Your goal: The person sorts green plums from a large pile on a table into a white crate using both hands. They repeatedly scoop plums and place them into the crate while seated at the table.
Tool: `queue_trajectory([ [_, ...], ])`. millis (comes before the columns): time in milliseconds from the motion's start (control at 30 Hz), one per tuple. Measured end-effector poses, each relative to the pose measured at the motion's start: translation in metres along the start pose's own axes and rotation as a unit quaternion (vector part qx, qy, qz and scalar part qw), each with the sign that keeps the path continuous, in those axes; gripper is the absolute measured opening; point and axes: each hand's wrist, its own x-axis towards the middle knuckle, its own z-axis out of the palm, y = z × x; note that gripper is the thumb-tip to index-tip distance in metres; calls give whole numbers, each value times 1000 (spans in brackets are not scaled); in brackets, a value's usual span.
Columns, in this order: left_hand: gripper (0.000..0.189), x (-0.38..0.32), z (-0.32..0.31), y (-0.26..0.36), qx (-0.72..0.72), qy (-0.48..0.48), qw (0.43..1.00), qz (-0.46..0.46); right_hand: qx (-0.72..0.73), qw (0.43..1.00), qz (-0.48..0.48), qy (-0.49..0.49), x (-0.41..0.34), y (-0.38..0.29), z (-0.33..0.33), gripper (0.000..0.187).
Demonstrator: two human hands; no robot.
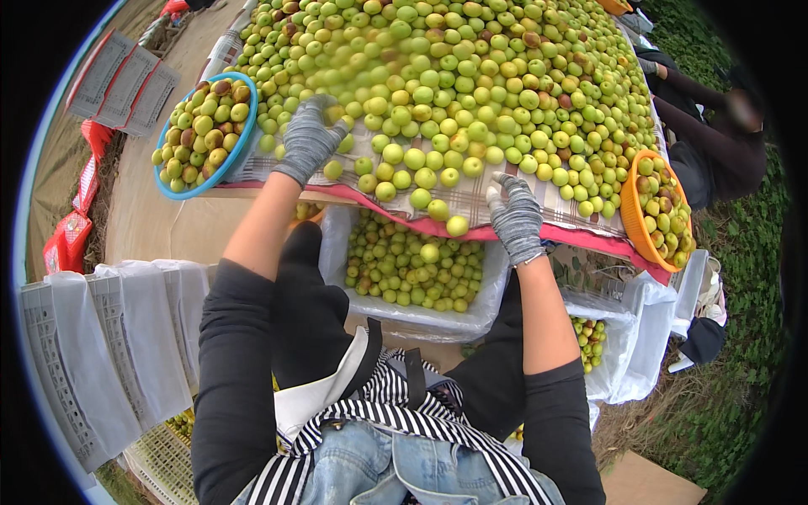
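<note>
Green and reddish jujube-like fruits (pixel 429 77) are heaped on a table covered with a checked cloth (pixel 555 205). My left hand (pixel 309 140), in a grey knit glove, is at the near left edge of the heap, fingers spread beside a blurred fruit; whether it touches it is unclear. My right hand (pixel 514 218), gloved likewise, is above the cloth's front edge with fingers apart and nothing in it. Between the hands, loose fruits lie on the cloth, one at the pink edging (pixel 435 228). Below sits a plastic-lined crate (pixel 416 322) of fruits, one appearing to drop into it.
A blue basket (pixel 251 120) of fruit stands at the table's left, an orange basket (pixel 631 202) at its right. Lined crates (pixel 113 353) stand at lower left, another lined crate (pixel 622 353) at right. A co-worker's dark sleeve (pixel 701 126) shows at far right.
</note>
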Motion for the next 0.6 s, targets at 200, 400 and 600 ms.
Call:
queue_trajectory([
  [200, 32, -177, -88, -116, -58, 93, 991, -72, -67, 993, 49, -86, 3, 7, -9, 35],
  [400, 36, -409, -162, -174, 161, 17, 903, -397, -107, 986, 60, -117, 4, 9, -6, 41],
  [600, 48, -537, -193, -203, 243, -115, 707, -654, -135, 983, 35, -118, 5, 16, 7, 50],
])
